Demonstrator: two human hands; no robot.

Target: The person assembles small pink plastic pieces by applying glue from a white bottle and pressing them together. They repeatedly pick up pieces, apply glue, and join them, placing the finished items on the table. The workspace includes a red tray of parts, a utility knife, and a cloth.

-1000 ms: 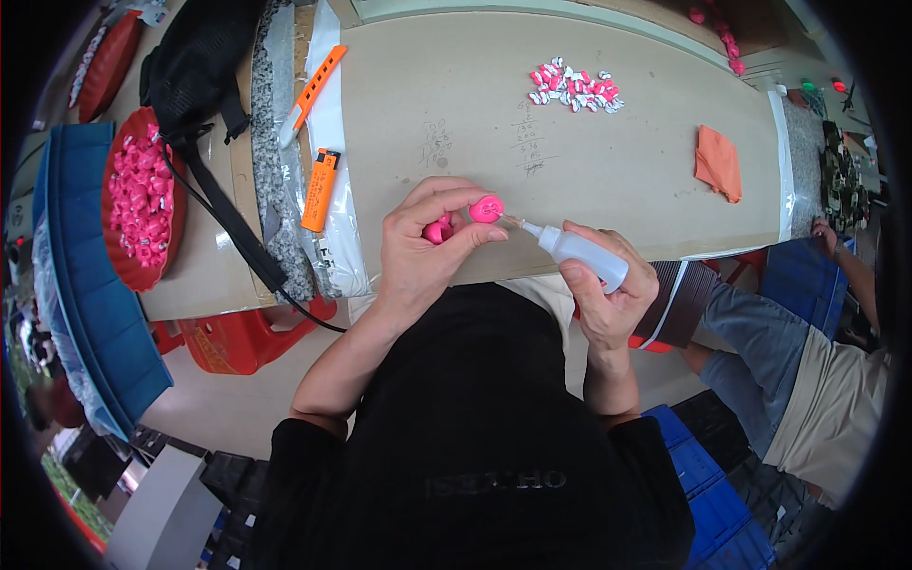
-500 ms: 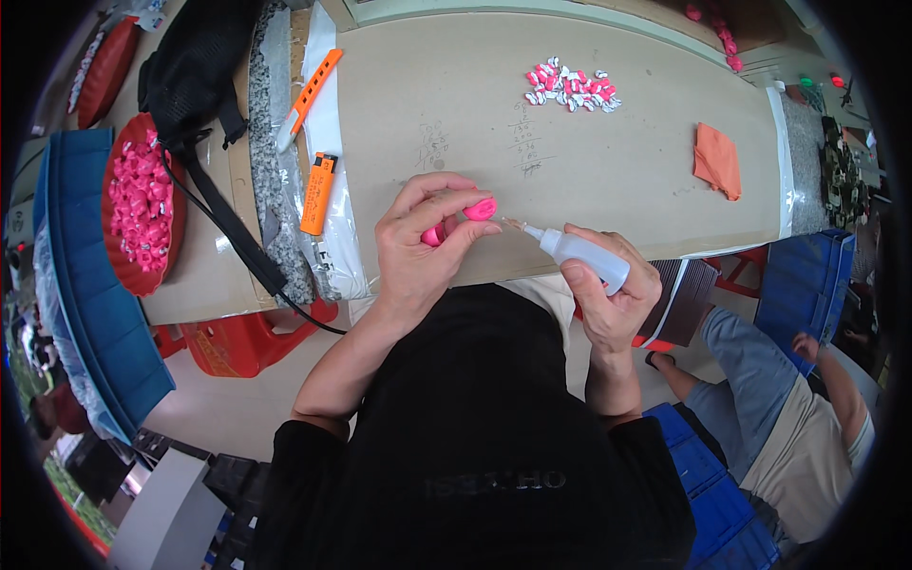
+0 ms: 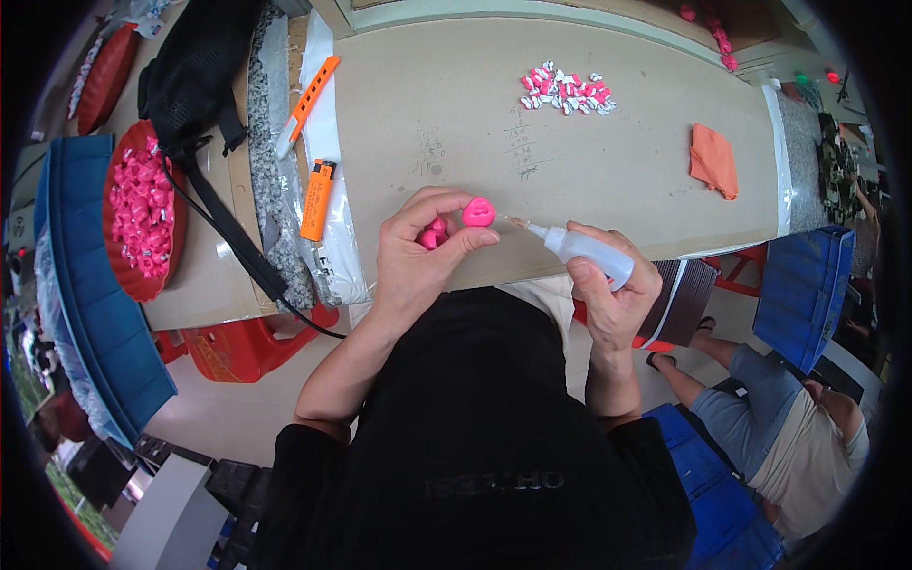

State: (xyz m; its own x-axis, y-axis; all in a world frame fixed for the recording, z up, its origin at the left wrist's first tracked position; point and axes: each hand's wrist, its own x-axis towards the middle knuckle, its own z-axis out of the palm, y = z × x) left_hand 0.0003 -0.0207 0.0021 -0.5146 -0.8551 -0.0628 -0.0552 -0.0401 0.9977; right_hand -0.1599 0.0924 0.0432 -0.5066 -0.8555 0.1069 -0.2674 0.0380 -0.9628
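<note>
Between the thumb and forefinger of my left hand (image 3: 418, 239) is a small bright pink rounded piece (image 3: 479, 213). More pink pieces (image 3: 434, 233) are tucked in its palm under the curled fingers. My right hand (image 3: 613, 285) is wrapped round a translucent white squeeze bottle (image 3: 594, 255), tilted with its thin nozzle (image 3: 518, 223) toward the pink piece. A short gap shows between the nozzle tip and the piece. Farther back on the table (image 3: 399, 104) lies a loose pile of small pink-and-white pieces (image 3: 567, 89).
An orange cutter knife (image 3: 309, 104) and an orange lighter (image 3: 318, 199) lie left, an orange cloth (image 3: 713, 161) right. A red tray of pink pieces (image 3: 142, 209) stands beside a black bag (image 3: 199, 85). Another person (image 3: 779, 408) sits at right near blue crates (image 3: 807, 294).
The held pink piece has turned in my left fingers, showing more of its face. The bottle has shifted slightly right. At right, the other person has changed posture.
</note>
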